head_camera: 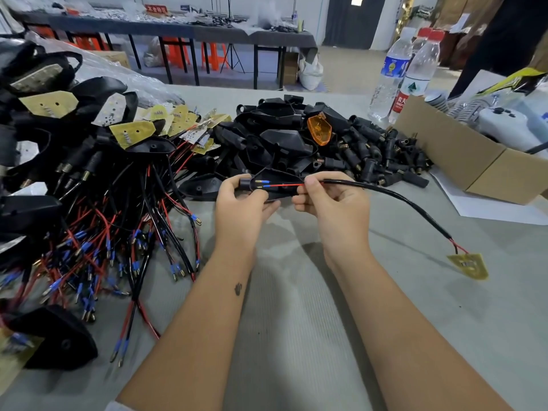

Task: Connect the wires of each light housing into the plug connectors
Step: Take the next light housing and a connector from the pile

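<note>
My left hand grips a black light housing by its round stem end, above the grey table. Inside the housing lie two blue-sleeved metal wire tips. My right hand pinches the red wire and black cable at the housing's right edge. The cable runs right and down to a small yellow circuit board lying on the table.
A heap of wired housings with red and black leads fills the left. Empty black housings, one orange lens and plug connectors are piled behind my hands. A cardboard box and two water bottles stand at right.
</note>
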{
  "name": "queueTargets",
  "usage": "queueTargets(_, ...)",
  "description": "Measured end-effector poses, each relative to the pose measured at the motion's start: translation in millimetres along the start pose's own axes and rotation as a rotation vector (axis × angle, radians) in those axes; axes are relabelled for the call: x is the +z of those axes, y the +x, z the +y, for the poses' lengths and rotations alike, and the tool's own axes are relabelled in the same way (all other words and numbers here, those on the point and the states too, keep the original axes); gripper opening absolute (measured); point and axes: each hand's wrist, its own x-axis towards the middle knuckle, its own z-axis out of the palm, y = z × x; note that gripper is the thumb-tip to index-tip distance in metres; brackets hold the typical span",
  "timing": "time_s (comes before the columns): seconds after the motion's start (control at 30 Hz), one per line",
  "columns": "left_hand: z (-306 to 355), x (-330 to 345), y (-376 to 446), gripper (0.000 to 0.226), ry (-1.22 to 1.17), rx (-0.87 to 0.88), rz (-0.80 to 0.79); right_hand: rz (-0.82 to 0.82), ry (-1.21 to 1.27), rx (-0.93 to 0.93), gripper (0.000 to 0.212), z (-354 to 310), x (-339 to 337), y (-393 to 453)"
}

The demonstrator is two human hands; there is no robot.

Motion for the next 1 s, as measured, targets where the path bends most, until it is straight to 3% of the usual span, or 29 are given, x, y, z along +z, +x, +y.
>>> queueTargets(0.27, -2.1, 3.7, -1.9, 0.026, -0.065, 0.024, -0.096, -0.049, 0.023, 0.051, 0.015, 0.6, 1.9, -2.8)
queueTargets(0.63, -2.2, 2.4, -3.9, 0.022, -0.104, 0.059, -0.208, 0.006, 0.137, 0.113, 0.009, 1.1, 2.2, -1.6)
queueTargets(1.0, -1.1, 0.2, -5.1, 0.021, -0.152, 0.074, -0.191, 0.011, 0.306, 0.164, 0.009, 1.2, 3.3, -1.6)
